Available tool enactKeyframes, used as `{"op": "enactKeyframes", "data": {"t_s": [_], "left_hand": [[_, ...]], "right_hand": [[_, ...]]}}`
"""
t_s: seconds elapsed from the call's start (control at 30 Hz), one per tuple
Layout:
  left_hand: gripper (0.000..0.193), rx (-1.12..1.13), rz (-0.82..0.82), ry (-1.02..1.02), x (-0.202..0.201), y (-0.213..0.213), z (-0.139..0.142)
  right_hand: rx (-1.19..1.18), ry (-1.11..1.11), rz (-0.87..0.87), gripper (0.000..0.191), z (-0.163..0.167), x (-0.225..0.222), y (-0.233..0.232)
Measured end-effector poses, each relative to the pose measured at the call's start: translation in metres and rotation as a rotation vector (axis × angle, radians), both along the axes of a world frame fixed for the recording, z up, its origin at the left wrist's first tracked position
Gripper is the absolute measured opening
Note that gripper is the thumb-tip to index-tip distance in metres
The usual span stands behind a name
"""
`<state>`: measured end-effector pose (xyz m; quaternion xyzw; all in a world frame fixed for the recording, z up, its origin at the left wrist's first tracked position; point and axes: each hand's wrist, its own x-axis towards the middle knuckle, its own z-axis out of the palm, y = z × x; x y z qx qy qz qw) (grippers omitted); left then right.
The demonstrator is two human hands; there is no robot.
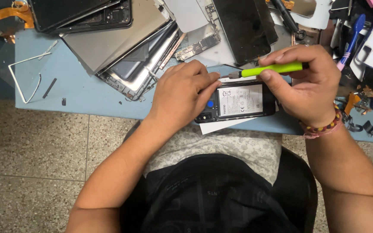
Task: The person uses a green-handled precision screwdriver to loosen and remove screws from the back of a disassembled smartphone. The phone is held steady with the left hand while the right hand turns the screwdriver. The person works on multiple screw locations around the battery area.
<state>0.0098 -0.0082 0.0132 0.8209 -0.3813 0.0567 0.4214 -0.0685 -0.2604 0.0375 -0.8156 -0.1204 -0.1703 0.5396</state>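
Beneath everything I see a speckled stone floor (31,164) and a pale blue table (87,92), its far side heaped with dismantled tablets (121,47) and a bare circuit board (197,46). At the near edge lies the opened phone (238,102), back off, battery showing, on a white sheet (221,126). My left hand (182,92) presses flat on its camera end, seemingly to keep it from sliding. My right hand (311,84) is closed around a green-handled screwdriver (273,69), tip at the phone's upper edge.
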Motion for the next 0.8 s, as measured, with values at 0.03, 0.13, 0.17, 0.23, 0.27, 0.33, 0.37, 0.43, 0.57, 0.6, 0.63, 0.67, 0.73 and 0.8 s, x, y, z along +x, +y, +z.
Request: {"op": "enactKeyframes", "data": {"t_s": [0.03, 0.13, 0.17, 0.23, 0.27, 0.33, 0.37, 0.43, 0.57, 0.6, 0.63, 0.67, 0.73, 0.8], "left_hand": [[0.012, 0.0, -0.002, -0.013, 0.0, -0.001, 0.0], [0.011, 0.004, -0.003, -0.024, 0.0, -0.002, 0.0], [0.011, 0.005, -0.003, -0.023, 0.0, -0.002, 0.0], [0.012, 0.019, -0.009, -0.009, 0.001, -0.002, 0.0], [0.013, 0.026, -0.012, -0.003, 0.002, -0.002, 0.0], [0.013, 0.031, -0.01, -0.002, 0.004, -0.002, 0.0], [0.013, 0.033, -0.01, -0.001, 0.005, -0.002, 0.0], [0.013, 0.052, -0.002, -0.018, 0.005, -0.005, 0.0], [0.012, 0.115, 0.003, 0.001, 0.007, -0.007, 0.0], [0.012, 0.132, -0.002, 0.006, 0.008, -0.007, 0.001], [0.012, 0.148, -0.008, 0.011, 0.009, -0.008, 0.001], [0.012, 0.165, -0.013, 0.017, 0.01, -0.009, 0.002], [0.014, 0.181, -0.013, 0.005, 0.011, -0.009, 0.002], [0.015, 0.187, -0.018, 0.007, 0.012, -0.01, 0.003]], "right_hand": [[-0.002, 0.003, 0.003, 0.028, 0.0, 0.0, 0.001], [-0.054, 0.008, 0.01, 0.028, 0.002, 0.0, 0.003], [-0.079, 0.01, 0.012, 0.028, 0.004, 0.0, 0.004], [-0.129, -0.006, 0.012, 0.028, 0.006, 0.0, 0.005], [-0.153, -0.016, 0.012, 0.029, 0.007, 0.001, 0.005], [-0.174, -0.044, 0.007, 0.027, 0.009, 0.001, 0.004], [-0.185, -0.058, 0.004, 0.027, 0.01, 0.001, 0.003], [-0.189, -0.049, -0.018, 0.027, 0.012, -0.001, 0.001], [-0.188, -0.047, -0.042, 0.026, 0.011, -0.008, -0.004], [-0.171, -0.035, -0.053, 0.026, 0.01, -0.011, -0.005], [-0.154, -0.023, -0.064, 0.026, 0.01, -0.015, -0.007], [-0.147, -0.019, -0.067, 0.026, 0.009, -0.017, -0.009], [-0.142, -0.019, -0.068, 0.027, 0.008, -0.02, -0.015], [-0.137, -0.012, -0.076, 0.028, 0.007, -0.026, -0.02]]}}
